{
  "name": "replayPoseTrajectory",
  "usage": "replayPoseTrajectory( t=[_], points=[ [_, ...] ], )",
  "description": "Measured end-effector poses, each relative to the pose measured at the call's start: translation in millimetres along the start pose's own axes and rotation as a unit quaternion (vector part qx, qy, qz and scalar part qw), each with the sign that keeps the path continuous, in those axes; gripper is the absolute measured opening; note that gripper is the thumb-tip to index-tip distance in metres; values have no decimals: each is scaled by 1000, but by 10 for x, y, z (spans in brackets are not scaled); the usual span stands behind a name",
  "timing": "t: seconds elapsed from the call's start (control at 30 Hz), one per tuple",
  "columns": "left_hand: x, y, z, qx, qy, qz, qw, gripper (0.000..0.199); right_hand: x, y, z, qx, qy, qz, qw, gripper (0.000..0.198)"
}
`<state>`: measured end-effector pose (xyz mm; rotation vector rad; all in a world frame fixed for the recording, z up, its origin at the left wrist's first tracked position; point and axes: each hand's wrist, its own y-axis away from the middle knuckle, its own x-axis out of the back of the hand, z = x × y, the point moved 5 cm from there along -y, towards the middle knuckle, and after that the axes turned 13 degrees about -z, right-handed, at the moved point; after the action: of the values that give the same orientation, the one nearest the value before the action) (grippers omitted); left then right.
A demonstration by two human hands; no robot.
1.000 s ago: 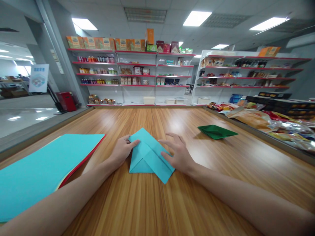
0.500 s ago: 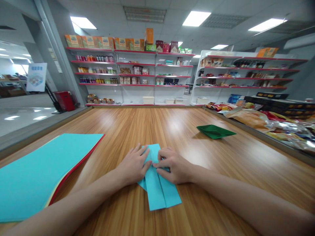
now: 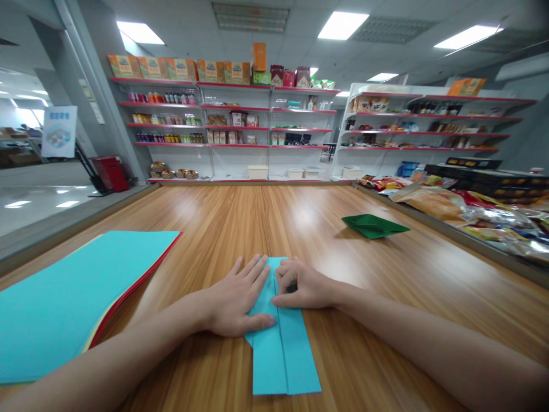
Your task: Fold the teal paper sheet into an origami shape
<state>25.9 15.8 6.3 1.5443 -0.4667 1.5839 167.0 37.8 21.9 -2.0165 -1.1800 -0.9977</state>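
Observation:
A folded strip of light blue paper (image 3: 281, 355) lies on the wooden table with a lengthwise seam down its middle. My left hand (image 3: 238, 300) is flat on its left side, fingers spread and thumb stretched toward the seam. A small angled flap of the paper pokes out below that hand. On the right side of the seam, my right hand (image 3: 302, 284) is closed, its fingers curled and the thumb against the paper; part of the paper's far end is hidden under it. A green folded paper boat (image 3: 374, 226) sits farther off to the right.
To the left lies a stack of coloured sheets (image 3: 77, 292), light blue on top with yellow and red beneath. Snack packets (image 3: 441, 203) and dark boxes (image 3: 484, 180) stand beyond the table's right rim. Stocked shelves (image 3: 235, 126) rise past the far edge.
The paper strip has come nearer and straightened, its two halves now meeting along the seam. My left hand has spread, its thumb lower; my right hand's fingers have curled in more.

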Motion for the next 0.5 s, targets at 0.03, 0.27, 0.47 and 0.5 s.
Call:
replayPoseTrajectory(
  t=[0.03,0.27,0.47,0.5],
  points=[
    [-3,2,26,-4,5,-4,1000,86,-8,10,-13,8,-8,-12,1000,23],
    [-44,-28,59,23,14,7,1000,67,-41,49,26,13,-27,-32,999,26],
    [-43,-33,65,21,7,10,1000,69,-41,32,73,-5,-38,-12,999,27],
    [-42,-33,64,21,8,10,1000,70,-42,27,79,-6,-36,-11,999,27]
  ],
)
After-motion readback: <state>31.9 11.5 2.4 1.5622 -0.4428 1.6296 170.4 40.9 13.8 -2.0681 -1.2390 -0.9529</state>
